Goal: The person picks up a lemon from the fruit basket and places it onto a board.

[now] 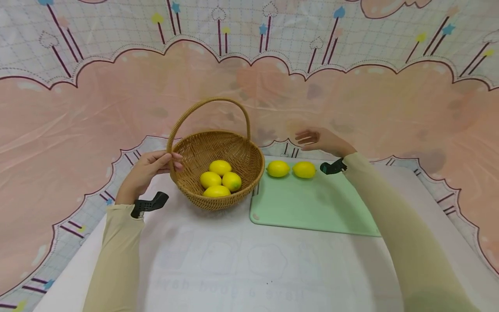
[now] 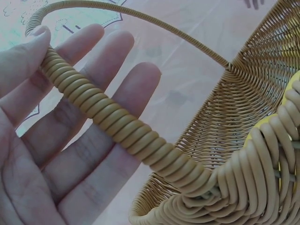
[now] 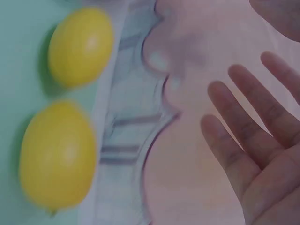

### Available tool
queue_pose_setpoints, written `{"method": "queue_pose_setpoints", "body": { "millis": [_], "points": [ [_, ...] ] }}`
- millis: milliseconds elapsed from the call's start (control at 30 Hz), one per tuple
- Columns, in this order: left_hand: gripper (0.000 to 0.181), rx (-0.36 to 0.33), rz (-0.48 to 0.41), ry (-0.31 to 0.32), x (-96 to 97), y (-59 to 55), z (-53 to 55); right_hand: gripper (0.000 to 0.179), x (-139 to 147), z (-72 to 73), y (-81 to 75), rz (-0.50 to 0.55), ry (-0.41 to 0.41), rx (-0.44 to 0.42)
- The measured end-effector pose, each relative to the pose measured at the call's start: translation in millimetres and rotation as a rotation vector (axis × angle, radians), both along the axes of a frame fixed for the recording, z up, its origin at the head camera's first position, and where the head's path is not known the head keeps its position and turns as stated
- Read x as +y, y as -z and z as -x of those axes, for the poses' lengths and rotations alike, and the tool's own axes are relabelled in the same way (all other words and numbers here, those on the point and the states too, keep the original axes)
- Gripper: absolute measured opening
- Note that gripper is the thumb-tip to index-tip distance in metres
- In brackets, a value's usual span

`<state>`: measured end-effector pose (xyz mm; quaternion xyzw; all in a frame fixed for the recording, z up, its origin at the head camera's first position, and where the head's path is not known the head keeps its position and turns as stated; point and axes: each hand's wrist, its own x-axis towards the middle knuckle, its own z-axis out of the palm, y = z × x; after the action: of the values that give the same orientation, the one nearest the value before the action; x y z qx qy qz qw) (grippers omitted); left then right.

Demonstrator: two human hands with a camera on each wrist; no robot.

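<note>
Handle (image 2: 110, 116), pinched between thumb and fingers of left hand (image 1: 150, 168). Wicker basket (image 1: 212, 204) at left, four lemons (image 1: 220, 167) inside. To right, green board (image 1: 308, 206); along far edge, two lemons (image 1: 278, 169), side by side. Beyond these, right hand (image 1: 320, 141), fingers loosely extended.

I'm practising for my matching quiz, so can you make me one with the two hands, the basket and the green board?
Things:
1. Left hand
2. Right hand
3. Basket
4. Green board

What fits:
A. Two lemons lie on it
B. Raised, holding nothing
C. Four lemons show inside it
D. Holds the handle

Right pairs: 1-D, 2-B, 3-C, 4-A
</note>
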<state>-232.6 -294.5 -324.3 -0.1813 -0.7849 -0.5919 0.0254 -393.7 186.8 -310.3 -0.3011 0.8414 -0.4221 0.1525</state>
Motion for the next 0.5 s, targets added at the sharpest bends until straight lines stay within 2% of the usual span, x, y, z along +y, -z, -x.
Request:
{"method": "queue_pose_setpoints", "body": {
  "millis": [133,267,367,500],
  "points": [
    [0.036,0.004,-0.015,0.003,0.0,0.7,0.5,0.048,-27,-2.9,-17.3,-0.043,-0.107,-0.016],
    [0.037,0.005,0.003,-0.011,1.0,-0.1,0.0,0.045,-56,-3.2,-27.9,-0.105,-0.213,-0.018],
    [0.036,0.010,0.011,-0.021,2.1,-0.9,-1.1,0.046,-78,-4.2,-31.6,-0.169,-0.250,-0.007],
    [0.027,0.030,0.007,-0.027,4.9,-1.9,-2.6,0.048,-106,-6.4,-31.0,-0.203,-0.281,-0.054]
  ]
}}
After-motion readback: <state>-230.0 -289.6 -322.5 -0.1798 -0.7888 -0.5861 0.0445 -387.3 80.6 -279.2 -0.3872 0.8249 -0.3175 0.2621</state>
